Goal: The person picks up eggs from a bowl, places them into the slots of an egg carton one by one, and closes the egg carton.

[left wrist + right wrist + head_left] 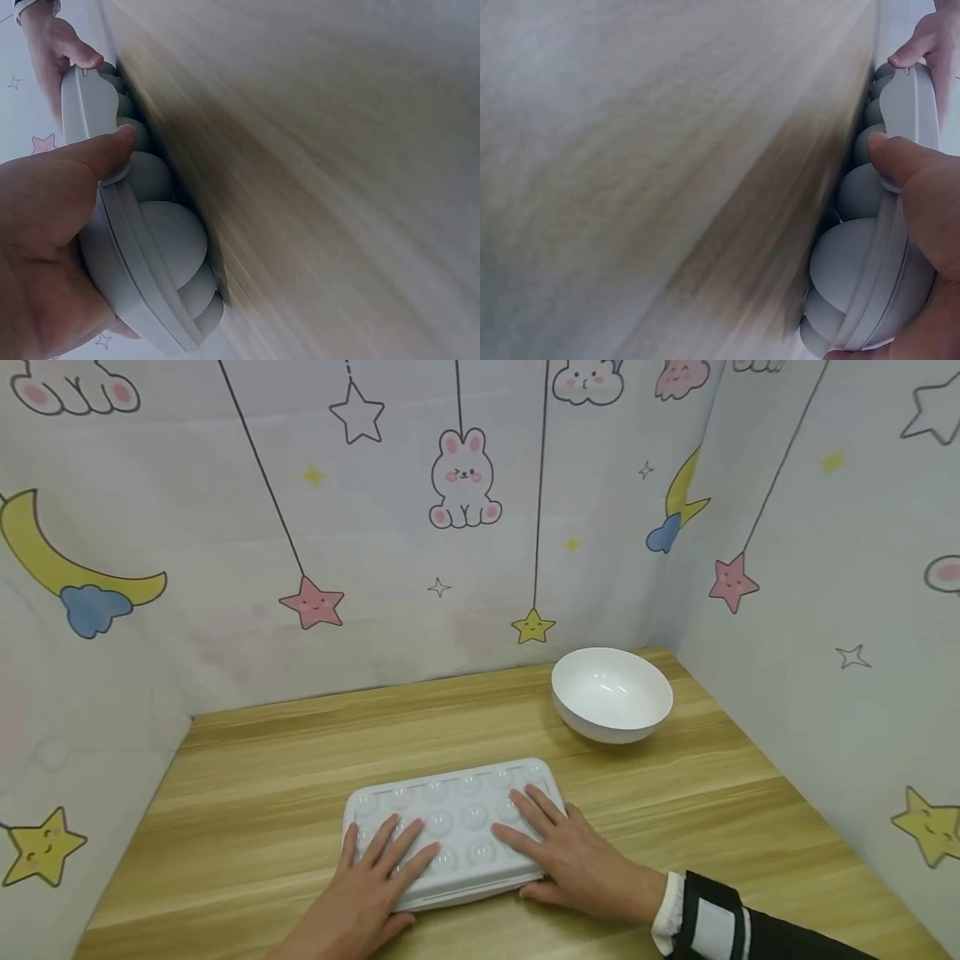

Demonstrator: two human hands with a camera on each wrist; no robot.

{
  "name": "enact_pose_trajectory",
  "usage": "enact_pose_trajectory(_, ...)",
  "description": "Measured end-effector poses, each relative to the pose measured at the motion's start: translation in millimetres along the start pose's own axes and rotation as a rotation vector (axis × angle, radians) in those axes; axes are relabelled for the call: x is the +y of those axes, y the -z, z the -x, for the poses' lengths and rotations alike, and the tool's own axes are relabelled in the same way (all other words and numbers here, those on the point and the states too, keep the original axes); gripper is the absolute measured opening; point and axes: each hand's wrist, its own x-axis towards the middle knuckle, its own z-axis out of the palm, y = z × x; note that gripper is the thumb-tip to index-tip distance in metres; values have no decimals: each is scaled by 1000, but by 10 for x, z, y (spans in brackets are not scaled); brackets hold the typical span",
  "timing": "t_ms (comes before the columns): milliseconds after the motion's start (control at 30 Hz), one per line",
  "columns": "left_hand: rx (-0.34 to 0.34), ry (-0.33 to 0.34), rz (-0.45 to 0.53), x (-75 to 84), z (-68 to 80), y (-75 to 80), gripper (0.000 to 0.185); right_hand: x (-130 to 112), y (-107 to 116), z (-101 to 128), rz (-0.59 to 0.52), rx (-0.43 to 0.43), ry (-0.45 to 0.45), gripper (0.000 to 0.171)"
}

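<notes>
A pale grey tray (465, 810) with a lid of round domes lies on the wooden table (262, 777), near its front edge. My left hand (375, 881) lies flat on the tray's left half with its fingers spread and straight. My right hand (570, 856) lies the same way on the right half. In the left wrist view the tray (157, 247) shows its round cups from the side, and the left thumb (90, 157) presses on the lid's front rim. The right thumb (907, 161) touches the same rim of the tray (862, 255).
A white bowl (611, 693) stands with nothing in it at the back right of the table. Cloth walls printed with stars, moons and rabbits close in the table at the back and on both sides. A dark sleeve with a white cuff (712, 922) covers the right wrist.
</notes>
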Motion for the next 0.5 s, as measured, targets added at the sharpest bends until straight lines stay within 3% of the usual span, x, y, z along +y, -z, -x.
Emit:
enact_pose_trajectory(233,-35,48,105,-2,-8,68,83,8,40,-23,-34,-32,-13,84)
enact_pose_trajectory(500,-22,98,135,9,14,150,75,16,80,-1,-55,-38,-37,87)
